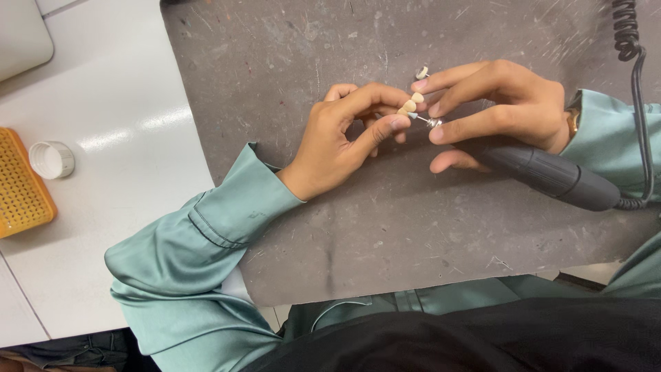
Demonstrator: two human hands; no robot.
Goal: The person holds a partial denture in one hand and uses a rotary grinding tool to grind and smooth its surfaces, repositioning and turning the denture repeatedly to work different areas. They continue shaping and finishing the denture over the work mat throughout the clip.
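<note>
Teeth: small cream row of dental teeth (411,105), pinched between my left thumb and fingertips, just above the dark mat.
Left hand (344,138): my fingers are closed narrow around the teeth, thumb tip under the row, index finger arched over it; the wrist rests on the mat.
Handpiece (544,176): black rotary tool lying along my right palm, its thin metal tip (430,122) touching the lower end of the teeth, right at my left thumb.
Right hand (499,107): I hold the handpiece like a pen, fingers wrapped snug on its front part, index finger stretched toward the teeth and touching them from the right.
Loose piece (422,71): one small whitish bit lying on the mat just above my right index fingertip, apart from the grip.
Cord (637,76): black coiled cable running up from the rear of the handpiece, to the right of my right wrist.
Mat (289,55): grey, scratched and dusty, under both hands.
Sleeves (200,255): shiny green, on both of my arms.
Cap (51,160): white round cap on the white table, well left of my left hand.
Tray (21,182): orange perforated tray, just left of the cap, at the edge of view.
</note>
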